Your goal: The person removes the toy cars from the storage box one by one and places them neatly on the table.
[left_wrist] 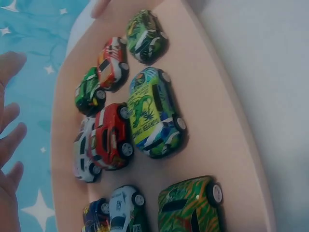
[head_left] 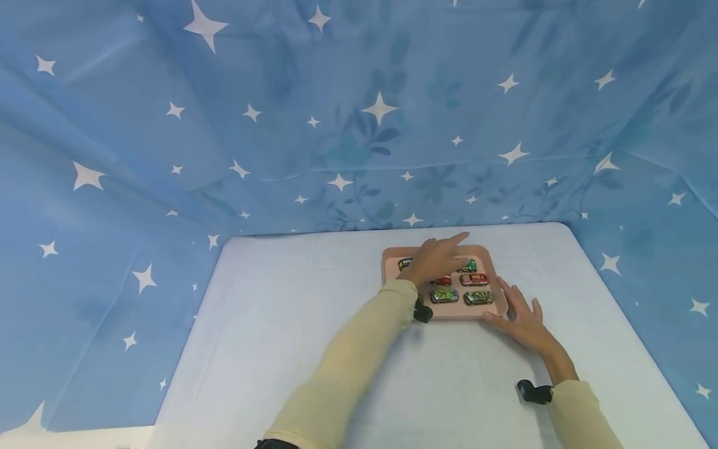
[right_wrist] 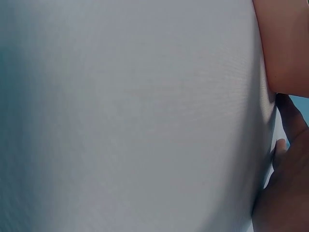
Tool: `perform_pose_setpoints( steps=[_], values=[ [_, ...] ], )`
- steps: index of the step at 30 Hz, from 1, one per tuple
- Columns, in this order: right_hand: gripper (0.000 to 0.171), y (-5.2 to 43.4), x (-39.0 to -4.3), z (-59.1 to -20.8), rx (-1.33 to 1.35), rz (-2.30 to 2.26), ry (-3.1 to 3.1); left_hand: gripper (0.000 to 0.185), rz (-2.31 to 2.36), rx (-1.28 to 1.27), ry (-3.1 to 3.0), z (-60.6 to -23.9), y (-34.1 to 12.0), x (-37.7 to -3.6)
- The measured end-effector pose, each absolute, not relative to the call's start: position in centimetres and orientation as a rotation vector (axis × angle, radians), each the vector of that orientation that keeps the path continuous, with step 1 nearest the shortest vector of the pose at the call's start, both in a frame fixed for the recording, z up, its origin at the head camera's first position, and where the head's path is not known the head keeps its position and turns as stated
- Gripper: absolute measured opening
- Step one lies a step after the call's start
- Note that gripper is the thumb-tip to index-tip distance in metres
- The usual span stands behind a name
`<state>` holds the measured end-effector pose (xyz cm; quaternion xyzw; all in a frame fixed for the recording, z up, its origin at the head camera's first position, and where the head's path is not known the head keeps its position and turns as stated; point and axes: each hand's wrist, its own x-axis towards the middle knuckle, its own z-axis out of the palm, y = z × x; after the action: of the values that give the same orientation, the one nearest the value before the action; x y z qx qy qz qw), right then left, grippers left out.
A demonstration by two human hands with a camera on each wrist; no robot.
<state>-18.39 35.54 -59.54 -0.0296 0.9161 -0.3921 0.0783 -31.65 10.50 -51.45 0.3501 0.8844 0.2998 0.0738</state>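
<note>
1. The left hand (head_left: 436, 257) hangs over the back half of the pink tray (head_left: 455, 316), fingers extended and apart, with nothing visible in its grasp; whether it touches a car cannot be told.
2. The right hand (head_left: 524, 324) is at the tray's front right corner, thumb by the front edge and fingers along the right side, spread apart rather than closed; a fingertip appears to meet the tray's outer wall.
3. Nine toy cars stand in the tray, in three rows.
4. Along its back: a navy-and-yellow car (left_wrist: 96, 216), a white car (left_wrist: 85, 153) and a green car (left_wrist: 89, 91).
5. Across its middle: a white-and-green car (left_wrist: 124, 205), a red car (left_wrist: 107, 137) and a red-and-white car (left_wrist: 111, 63).
6. Along its front: an orange-and-green striped car (left_wrist: 183, 210), a yellow-green car (left_wrist: 147, 113) and a green camouflage car (left_wrist: 145, 38).
7. Pale yellow sleeves (head_left: 353, 355) reach toward the tray from its front side.
8. Beneath the tray lies a white table (head_left: 269, 312); behind it hangs a blue starred curtain (head_left: 280, 75).
</note>
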Motion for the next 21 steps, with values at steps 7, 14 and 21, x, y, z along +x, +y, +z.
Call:
perform_pose_setpoints(
  steps=[7, 14, 21],
  values=[
    [0.105, 35.7, -18.1, -59.6, -0.091, -1.156, 2.762, 0.06, 0.767, 1.095, 2.675, -52.4, 11.8, -31.8],
    [0.105, 35.8, -17.6, -59.5, -0.059, -1.147, 2.788, 0.058, 0.714, 1.081, 2.677, -53.5, 13.1, -32.2],
    [0.103, 35.1, -17.8, -59.7, -0.057, -1.176, 2.785, 0.05, 0.648, 1.06, 2.746, -54.1, 13.4, -32.5]
  ],
)
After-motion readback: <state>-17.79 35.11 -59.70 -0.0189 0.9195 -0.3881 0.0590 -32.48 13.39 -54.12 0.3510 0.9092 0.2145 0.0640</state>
